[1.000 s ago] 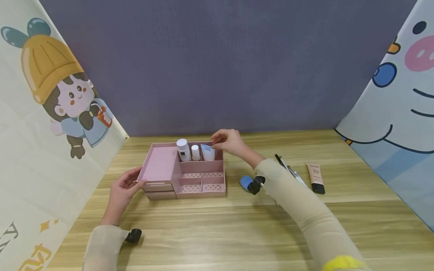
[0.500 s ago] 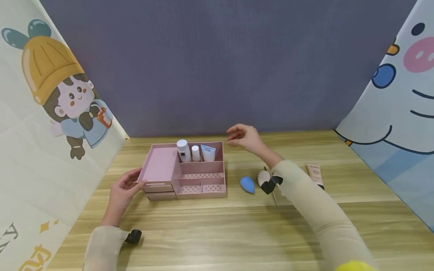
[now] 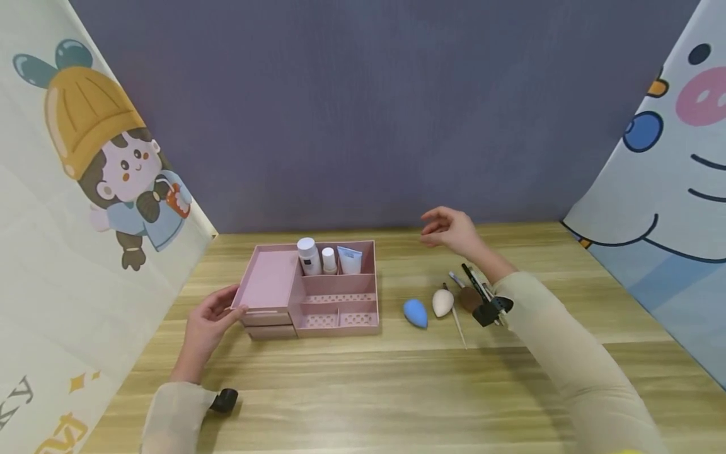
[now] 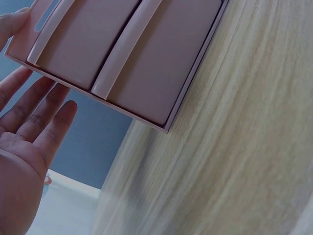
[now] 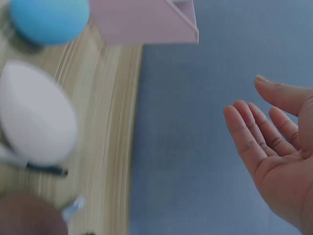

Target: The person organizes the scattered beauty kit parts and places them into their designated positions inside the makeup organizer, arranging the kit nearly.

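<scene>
Right hand (image 3: 454, 232) is hovering in the air near the back edge of the table (image 3: 340, 397), to the right of the pink box (image 3: 269, 277) and apart from it. Its fingers are pointing toward the left and bending slightly, its thumb is standing clear of them, and it is holding nothing. The right arm is reaching forward and leftward from the lower right, its sleeve (image 3: 578, 359) covering the forearm and its wrist camera (image 3: 492, 311) partly blocking the pens (image 3: 475, 280). Left hand (image 3: 205, 325) is gripping the front left corner of the box, the thumb pressing at the front edge and the extended fingers lying along the side wall. The left forearm is rising from the lower left. The box is resting on the table, with a white bottle (image 3: 309, 257), a smaller bottle (image 3: 329, 261) and a tube (image 3: 350, 260) standing in its rear row. A blue sponge (image 3: 416, 313), a pale sponge (image 3: 442, 303) and a brown sponge (image 3: 468, 299) are lying right of the box.
</scene>
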The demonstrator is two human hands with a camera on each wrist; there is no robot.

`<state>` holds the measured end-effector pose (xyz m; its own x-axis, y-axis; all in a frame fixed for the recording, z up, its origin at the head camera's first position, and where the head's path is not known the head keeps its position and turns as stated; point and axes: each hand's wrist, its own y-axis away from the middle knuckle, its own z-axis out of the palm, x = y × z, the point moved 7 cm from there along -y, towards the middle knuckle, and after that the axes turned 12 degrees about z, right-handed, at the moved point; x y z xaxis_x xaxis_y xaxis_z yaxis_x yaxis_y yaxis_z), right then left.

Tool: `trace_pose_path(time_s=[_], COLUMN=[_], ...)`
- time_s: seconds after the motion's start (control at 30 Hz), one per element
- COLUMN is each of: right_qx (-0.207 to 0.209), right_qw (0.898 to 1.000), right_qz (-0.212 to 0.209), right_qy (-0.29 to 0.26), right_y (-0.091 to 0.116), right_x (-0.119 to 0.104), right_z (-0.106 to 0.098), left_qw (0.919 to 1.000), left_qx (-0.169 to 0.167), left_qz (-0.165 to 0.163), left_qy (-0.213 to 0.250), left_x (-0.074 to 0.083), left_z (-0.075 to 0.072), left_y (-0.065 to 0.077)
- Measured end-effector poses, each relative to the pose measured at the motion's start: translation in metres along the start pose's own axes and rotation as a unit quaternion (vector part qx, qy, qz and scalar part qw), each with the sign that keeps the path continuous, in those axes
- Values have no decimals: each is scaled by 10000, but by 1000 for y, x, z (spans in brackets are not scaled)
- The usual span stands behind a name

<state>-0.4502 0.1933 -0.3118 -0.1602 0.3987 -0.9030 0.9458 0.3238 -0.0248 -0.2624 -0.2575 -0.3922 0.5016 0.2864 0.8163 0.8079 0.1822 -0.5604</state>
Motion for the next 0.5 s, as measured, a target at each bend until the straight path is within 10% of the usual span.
trace_pose_path(time_s=[0.5], right_qx=[81], right_qw=[9981], right_qz=[550], right_qy=[252], right_y=[18], right_x=[50], right_z=[-60], left_qw=[9997], left_qx=[-105], left_qz=[-128], left_qy=[-179], left_x=[-1], left_z=[0], left_y=[1])
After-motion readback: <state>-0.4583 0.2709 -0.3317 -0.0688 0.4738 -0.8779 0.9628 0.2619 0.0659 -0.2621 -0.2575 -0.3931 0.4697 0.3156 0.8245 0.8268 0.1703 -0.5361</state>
